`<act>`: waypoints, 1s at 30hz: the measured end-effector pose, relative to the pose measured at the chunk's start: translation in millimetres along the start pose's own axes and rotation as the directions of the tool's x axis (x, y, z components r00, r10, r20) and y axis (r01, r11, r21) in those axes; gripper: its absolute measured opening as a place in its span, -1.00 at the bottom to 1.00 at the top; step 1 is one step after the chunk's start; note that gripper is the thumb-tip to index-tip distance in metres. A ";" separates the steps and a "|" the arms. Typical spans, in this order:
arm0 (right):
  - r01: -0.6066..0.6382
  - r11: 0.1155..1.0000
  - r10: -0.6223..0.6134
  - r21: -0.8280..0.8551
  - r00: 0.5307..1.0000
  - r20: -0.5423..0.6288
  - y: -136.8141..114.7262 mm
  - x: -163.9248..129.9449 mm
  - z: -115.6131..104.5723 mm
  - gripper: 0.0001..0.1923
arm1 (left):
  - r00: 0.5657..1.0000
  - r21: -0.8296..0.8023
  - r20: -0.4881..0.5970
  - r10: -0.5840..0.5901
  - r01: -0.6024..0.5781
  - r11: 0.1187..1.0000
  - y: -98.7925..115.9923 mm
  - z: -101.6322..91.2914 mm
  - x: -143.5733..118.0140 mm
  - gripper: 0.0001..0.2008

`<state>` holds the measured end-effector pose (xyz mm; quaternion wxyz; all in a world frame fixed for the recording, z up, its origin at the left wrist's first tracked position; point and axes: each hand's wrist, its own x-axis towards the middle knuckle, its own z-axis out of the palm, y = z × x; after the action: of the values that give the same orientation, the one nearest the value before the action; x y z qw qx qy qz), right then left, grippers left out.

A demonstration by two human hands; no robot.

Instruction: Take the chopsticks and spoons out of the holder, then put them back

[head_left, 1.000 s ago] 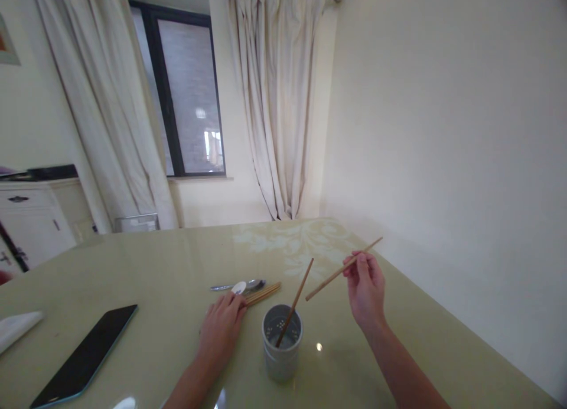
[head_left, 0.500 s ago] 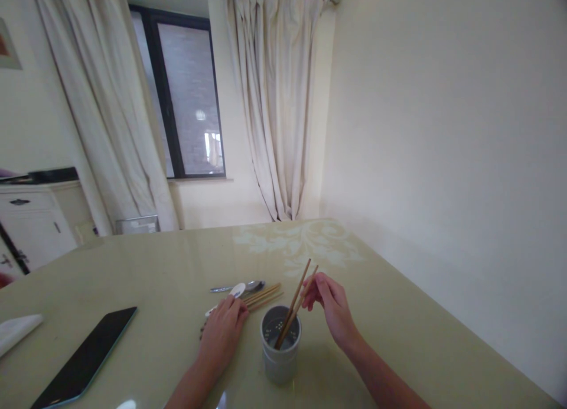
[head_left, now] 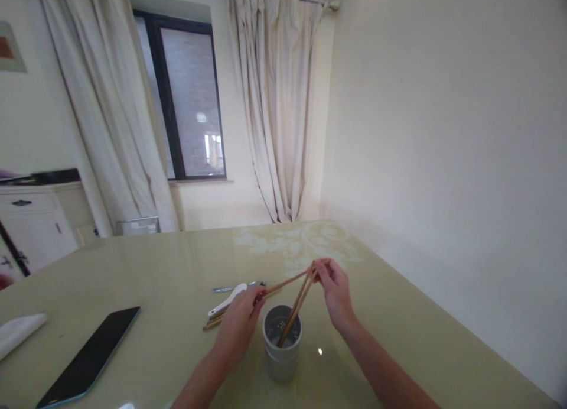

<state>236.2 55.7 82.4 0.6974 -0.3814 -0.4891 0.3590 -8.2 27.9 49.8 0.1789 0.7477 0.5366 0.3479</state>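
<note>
A grey utensil holder (head_left: 282, 362) with a perforated bottom stands on the table before me. Two wooden chopsticks (head_left: 296, 314) lean in it, their upper ends sticking out to the right. My left hand (head_left: 239, 317), left of the holder, is closed on another chopstick (head_left: 287, 280) that slants up towards my right hand. Pinched fingers of my right hand (head_left: 335, 288) close around the chopstick tops, where the slanted one also meets them. Under and beside my left hand lie more chopsticks (head_left: 214, 322), a white spoon (head_left: 227, 301) and a metal spoon (head_left: 224, 289), partly hidden.
A black tablet-like slab (head_left: 91, 356) lies on the table (head_left: 177, 267) to the left, with a folded white item (head_left: 20, 332) beyond it at the edge of view. A wall (head_left: 443, 161) runs along the table's right side. Curtains (head_left: 283, 101) hang at the back.
My left hand has lifted a chopstick from the pile and moved slightly right, exposing the white spoon. My right hand has risen a little to the chopstick tops.
</note>
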 end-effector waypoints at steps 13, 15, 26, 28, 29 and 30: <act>0.325 0.924 -0.244 -0.200 0.907 0.344 -149.4 27.9 15.8 -0.78 | 0.926 0.488 0.313 -0.209 0.032 0.872 -13.2 -32.0 43.8 -0.84; 0.272 0.924 -0.120 -0.271 0.876 0.468 -145.0 21.9 22.4 -0.80 | 0.924 0.485 0.322 -0.205 0.025 0.874 -13.5 -30.1 43.2 -0.83; 0.437 0.761 -0.152 -0.480 0.839 0.523 -138.5 28.8 25.2 -0.82 | 0.990 0.068 0.139 0.024 -0.033 0.997 26.6 -72.7 50.5 -0.80; 0.452 0.751 -0.196 -0.482 0.849 0.491 -141.6 27.7 26.0 -0.84 | 0.994 -0.105 0.080 0.080 -0.072 0.992 47.6 -81.8 46.1 -0.77; 0.442 0.764 -0.199 -0.469 0.854 0.480 -142.7 26.6 27.2 -0.85 | 0.992 -0.165 0.053 0.112 -0.102 0.981 57.8 -84.5 42.8 -0.76; 0.424 0.787 -0.191 -0.449 0.858 0.476 -143.4 25.1 28.7 -0.84 | 0.989 -0.204 0.030 0.142 -0.133 0.970 67.2 -86.2 39.3 -0.75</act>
<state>233.7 18.2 226.0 0.4946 -0.3915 -0.7600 0.1565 -16.9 31.0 165.5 0.2410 0.7686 0.4416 0.3953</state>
